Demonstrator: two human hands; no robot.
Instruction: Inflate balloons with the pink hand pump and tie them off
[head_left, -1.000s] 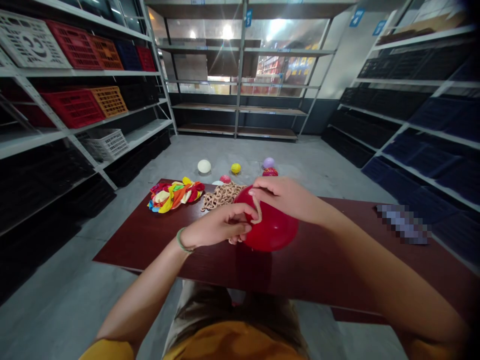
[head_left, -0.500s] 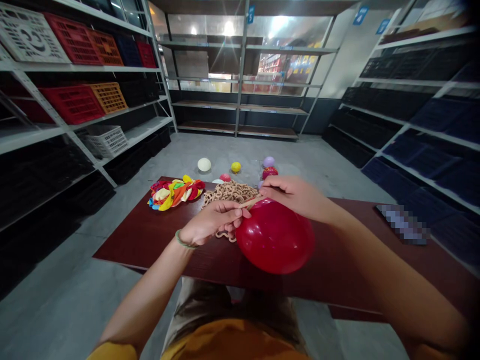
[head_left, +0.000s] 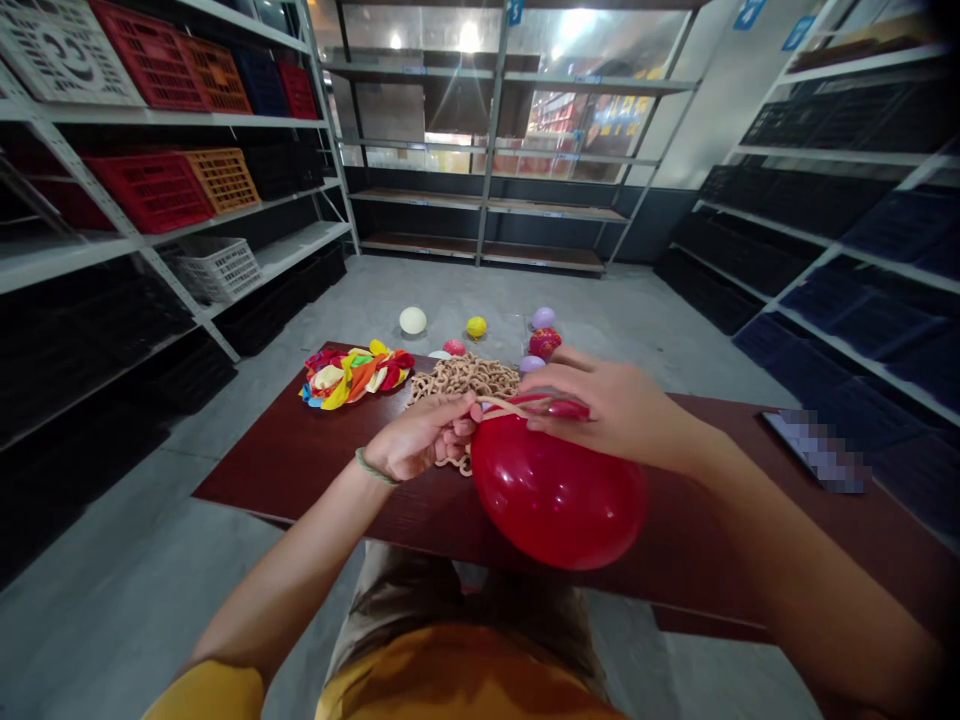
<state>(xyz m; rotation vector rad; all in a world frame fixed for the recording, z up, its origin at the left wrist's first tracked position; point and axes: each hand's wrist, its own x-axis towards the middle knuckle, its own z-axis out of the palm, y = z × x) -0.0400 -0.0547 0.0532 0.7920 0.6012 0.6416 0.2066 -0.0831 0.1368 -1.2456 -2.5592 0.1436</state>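
Note:
An inflated red balloon (head_left: 559, 495) hangs just above the near edge of the dark red table (head_left: 300, 460). My right hand (head_left: 611, 405) pinches the balloon's neck at its top. My left hand (head_left: 424, 440), with a green band on the wrist, is closed on a tan rubber band (head_left: 514, 406) that stretches across to the neck. Behind my hands lies a heap of tan rubber bands (head_left: 465, 377). To its left sits a pile of flat coloured balloons (head_left: 352, 372).
Several small inflated balloons lie on the floor beyond the table, among them a white one (head_left: 412, 320) and a yellow one (head_left: 476, 327). Shelving with crates lines the left wall (head_left: 150, 190); dark bins fill the right shelves. A blurred flat object (head_left: 817, 450) rests at the table's right.
The red balloon has come down and nearer to me. My hands have drawn the rubber band out level between them over the neck.

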